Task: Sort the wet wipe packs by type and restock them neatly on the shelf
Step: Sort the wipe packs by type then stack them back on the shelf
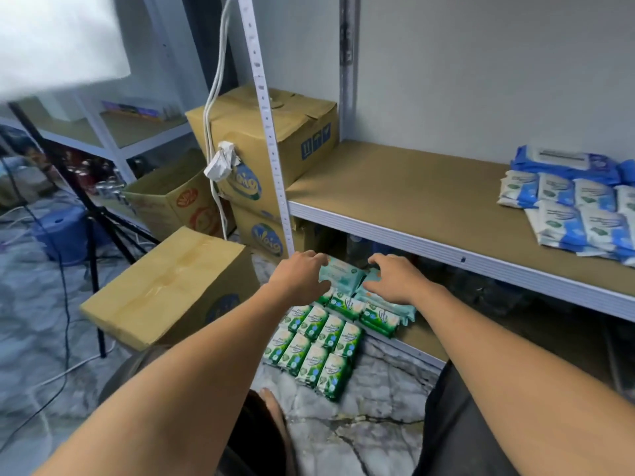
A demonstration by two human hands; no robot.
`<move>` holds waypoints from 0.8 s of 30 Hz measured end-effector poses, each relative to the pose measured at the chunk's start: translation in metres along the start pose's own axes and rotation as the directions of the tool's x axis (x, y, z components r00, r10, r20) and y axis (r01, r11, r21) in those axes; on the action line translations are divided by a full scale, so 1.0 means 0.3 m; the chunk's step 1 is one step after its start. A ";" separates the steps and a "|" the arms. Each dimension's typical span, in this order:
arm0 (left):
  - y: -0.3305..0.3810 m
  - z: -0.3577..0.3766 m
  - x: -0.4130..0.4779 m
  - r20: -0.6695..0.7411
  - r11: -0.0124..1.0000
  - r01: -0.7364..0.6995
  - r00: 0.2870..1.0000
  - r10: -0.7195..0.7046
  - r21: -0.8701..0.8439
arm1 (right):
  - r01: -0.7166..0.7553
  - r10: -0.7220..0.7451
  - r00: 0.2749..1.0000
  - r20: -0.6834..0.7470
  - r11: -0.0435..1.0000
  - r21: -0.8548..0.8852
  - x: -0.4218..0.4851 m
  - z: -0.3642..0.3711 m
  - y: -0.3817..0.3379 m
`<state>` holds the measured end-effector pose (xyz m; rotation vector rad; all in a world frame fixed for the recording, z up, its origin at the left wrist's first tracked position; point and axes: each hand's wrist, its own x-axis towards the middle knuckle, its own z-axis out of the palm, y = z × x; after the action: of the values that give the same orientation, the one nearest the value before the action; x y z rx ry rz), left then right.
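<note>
Your left hand [302,274] and right hand [395,278] lie with fingers spread on the pale teal soft wipe packs [342,274], low at the foot of the shelving. Whether either has closed round a pack cannot be told from here. Just in front of them, small green-and-white wipe packs [316,348] sit in tidy rows on the marbled floor, sorted but not shelved. On the brown shelf board [412,187], blue-and-white wipe packs [567,214] are laid out at the right end, with larger blue packs [563,161] behind. By my reckoning you're partway: teal and green still need shelving.
</note>
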<state>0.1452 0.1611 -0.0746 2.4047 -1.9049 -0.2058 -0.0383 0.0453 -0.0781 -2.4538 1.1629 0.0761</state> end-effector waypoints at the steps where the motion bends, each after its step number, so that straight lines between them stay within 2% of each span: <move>1: -0.010 0.025 0.010 0.014 1.000 -0.005 1.000 0.005 0.000 | -0.003 0.003 1.000 0.012 1.000 0.002 0.014 0.026 0.007; 10: -0.081 0.311 0.171 0.177 0.999 -0.040 0.983 0.036 0.016 | -0.089 0.084 0.981 0.173 0.996 0.018 0.152 0.270 0.166; 14: -0.079 0.472 0.299 0.237 0.997 -0.077 0.969 0.077 -0.008 | -0.219 0.188 0.957 0.219 0.968 0.125 0.227 0.358 0.297; 16: -0.068 0.560 0.377 0.252 0.995 -0.078 0.963 0.092 -0.062 | -0.339 0.288 0.933 0.215 0.905 0.256 0.278 0.407 0.371; 19: -0.043 0.683 0.501 0.241 0.979 -0.055 0.965 0.102 -0.195 | -0.460 0.455 0.880 0.135 0.746 0.481 0.353 0.474 0.474; 22: -0.025 0.788 0.622 0.178 0.953 -0.045 0.979 0.102 -0.300 | -0.501 0.553 0.827 0.099 0.646 0.576 0.417 0.546 0.558; 24: -0.015 0.841 0.685 0.119 0.926 -0.026 0.990 0.076 -0.376 | -0.509 0.597 0.800 0.056 0.627 0.590 0.446 0.591 0.598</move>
<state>0.1587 -0.0302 -0.3376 2.1308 -1.7771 -0.6752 -0.0637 -0.0825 -0.3322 -1.5120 1.6835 -0.2547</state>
